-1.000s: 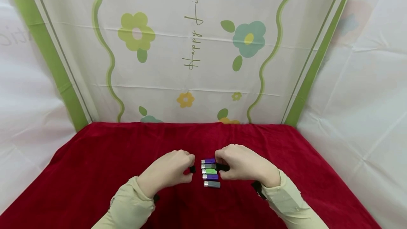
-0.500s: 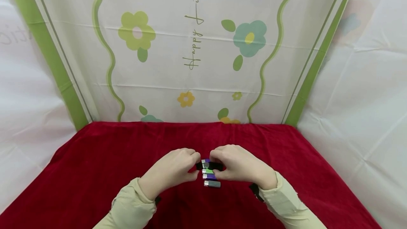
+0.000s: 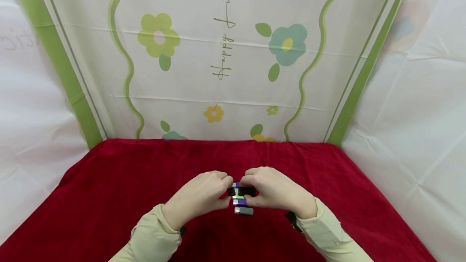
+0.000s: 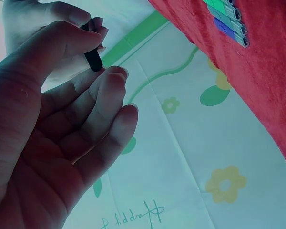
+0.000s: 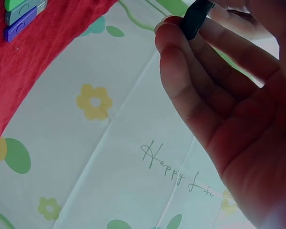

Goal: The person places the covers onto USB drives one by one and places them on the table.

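Observation:
Above a row of USB flash drives, my left hand (image 3: 200,194) pinches a small black cap (image 3: 231,191) between thumb and finger. Facing it, my right hand (image 3: 282,191) grips a black USB flash drive (image 3: 249,191) with its plug end pointing left. Cap and drive are in line, nearly together; how far the cap covers the plug cannot be told. From the left wrist, a black piece (image 4: 93,58) shows at the fingertips, and the right wrist view has the black drive (image 5: 195,21) between the fingers. Fingers hide part of both pieces.
Under the hands on the red cloth (image 3: 145,173) lie a far purple drive (image 3: 236,184), a green drive (image 3: 238,197), a nearer purple drive (image 3: 240,202) and a grey drive (image 3: 244,211). A flowered white curtain (image 3: 182,76) stands behind, with white side walls.
My left hand has moved right with the cap, and my right hand slightly left with the flash drive. The gap between the two black pieces has narrowed. The drives on the cloth stay put.

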A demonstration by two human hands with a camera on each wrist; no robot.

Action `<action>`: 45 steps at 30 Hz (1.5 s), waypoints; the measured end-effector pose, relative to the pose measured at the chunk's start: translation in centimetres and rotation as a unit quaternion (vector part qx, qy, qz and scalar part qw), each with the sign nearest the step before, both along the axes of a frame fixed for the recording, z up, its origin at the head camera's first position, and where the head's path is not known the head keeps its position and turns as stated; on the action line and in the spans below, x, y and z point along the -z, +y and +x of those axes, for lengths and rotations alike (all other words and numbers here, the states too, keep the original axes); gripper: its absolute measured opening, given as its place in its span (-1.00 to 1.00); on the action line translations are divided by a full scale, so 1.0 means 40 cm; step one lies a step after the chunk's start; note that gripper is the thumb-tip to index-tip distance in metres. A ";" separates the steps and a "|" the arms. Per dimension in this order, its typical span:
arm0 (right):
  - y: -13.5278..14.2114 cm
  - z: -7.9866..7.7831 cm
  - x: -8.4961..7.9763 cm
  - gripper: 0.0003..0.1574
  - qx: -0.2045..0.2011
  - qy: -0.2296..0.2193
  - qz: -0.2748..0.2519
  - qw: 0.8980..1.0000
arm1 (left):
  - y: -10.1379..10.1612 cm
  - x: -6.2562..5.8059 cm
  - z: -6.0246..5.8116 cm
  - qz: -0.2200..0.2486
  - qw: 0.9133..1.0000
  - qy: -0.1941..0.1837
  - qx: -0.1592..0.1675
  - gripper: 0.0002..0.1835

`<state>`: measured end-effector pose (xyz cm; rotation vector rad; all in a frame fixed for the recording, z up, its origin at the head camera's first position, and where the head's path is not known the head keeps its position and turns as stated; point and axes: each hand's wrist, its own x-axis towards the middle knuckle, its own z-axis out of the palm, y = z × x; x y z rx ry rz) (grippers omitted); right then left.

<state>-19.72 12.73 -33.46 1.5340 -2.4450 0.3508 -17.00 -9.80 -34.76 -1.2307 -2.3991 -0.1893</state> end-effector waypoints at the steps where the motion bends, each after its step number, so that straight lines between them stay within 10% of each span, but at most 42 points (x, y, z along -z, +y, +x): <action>1: 0.000 0.000 0.001 -0.76 -0.003 0.000 -0.001 1.000 | 0.001 0.001 0.001 -0.001 1.000 0.000 0.000 -0.76; 45: -0.004 -0.012 0.007 -0.70 -0.063 0.029 -0.041 0.997 | -0.004 -0.007 0.004 -0.025 0.999 0.017 -0.027 -0.78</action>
